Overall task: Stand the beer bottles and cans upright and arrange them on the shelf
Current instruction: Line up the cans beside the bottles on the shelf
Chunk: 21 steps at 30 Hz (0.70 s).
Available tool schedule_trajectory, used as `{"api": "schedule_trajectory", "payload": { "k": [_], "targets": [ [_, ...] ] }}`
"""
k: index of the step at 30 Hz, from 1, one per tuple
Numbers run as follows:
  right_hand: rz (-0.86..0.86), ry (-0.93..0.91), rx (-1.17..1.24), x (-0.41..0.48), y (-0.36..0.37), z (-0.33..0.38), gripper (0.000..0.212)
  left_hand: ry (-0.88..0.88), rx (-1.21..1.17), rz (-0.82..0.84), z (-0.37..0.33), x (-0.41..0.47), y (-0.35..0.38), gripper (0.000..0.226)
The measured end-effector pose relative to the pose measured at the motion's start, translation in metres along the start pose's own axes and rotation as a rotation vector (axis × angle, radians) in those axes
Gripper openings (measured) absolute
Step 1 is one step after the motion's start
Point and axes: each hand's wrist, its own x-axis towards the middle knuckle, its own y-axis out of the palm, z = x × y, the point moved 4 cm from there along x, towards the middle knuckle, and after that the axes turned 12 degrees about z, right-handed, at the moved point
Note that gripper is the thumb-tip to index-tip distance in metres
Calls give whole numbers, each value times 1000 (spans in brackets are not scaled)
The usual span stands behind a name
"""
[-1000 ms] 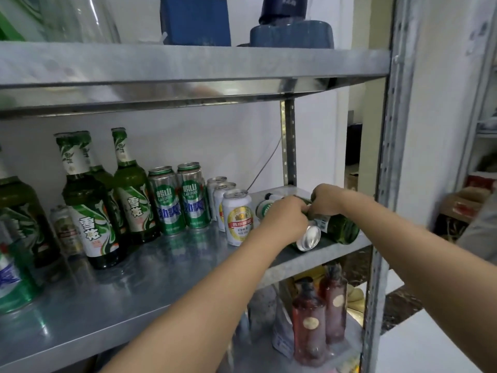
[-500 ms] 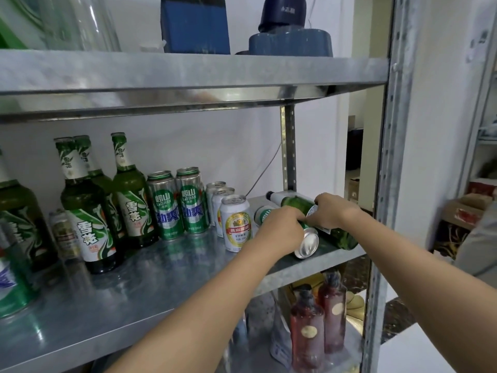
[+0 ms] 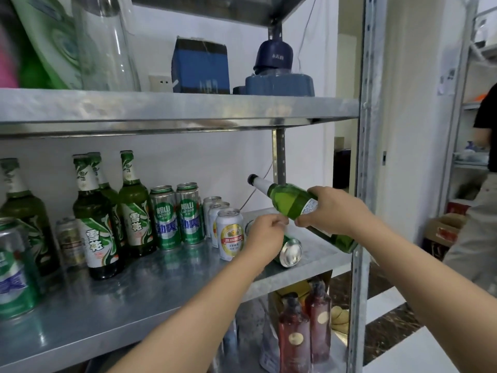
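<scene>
My right hand (image 3: 332, 211) grips a light green beer bottle (image 3: 289, 199) by its body and holds it tilted above the metal shelf (image 3: 161, 286), neck pointing up and to the left. My left hand (image 3: 265, 234) rests on a green can (image 3: 290, 251) lying on its side, silver end toward me. A yellow and white can (image 3: 230, 234) stands just left of that hand. Further left stand two green cans (image 3: 177, 216) and several dark green bottles (image 3: 96, 230).
The upper shelf (image 3: 174, 109) carries a blue box (image 3: 200, 68), a blue appliance (image 3: 277, 74) and a glass vase (image 3: 107, 44). The steel upright (image 3: 361, 184) bounds the right side. Red bottles (image 3: 304, 329) stand below. A person (image 3: 481, 189) stands at far right.
My right hand has lifted the light green bottle off the shelf, its neck now raised. My left hand stays on the lying can. The view has tilted upward.
</scene>
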Motion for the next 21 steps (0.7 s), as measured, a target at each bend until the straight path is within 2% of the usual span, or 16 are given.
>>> {"api": "schedule_trajectory", "payload": {
  "k": [4,8,11,14,18,21],
  "targets": [
    [-6,-105,121,-32,-12,27,49,14,-528,38,-7,-35,-10,23],
    [67,-233,343,-57,-16,65,41,121,-749,85,-14,-71,-36,36],
    [131,-350,565,-72,-11,97,30,174,-747,80,-13,-97,-62,32],
    [336,-432,821,-82,7,130,23,222,-771,33,-2,-121,-95,37],
    [654,-473,1168,-78,52,165,31,282,-761,26,9,-150,-129,75],
    [812,-544,1357,-74,85,196,49,254,-654,-90,19,-170,-158,79]
  ]
}}
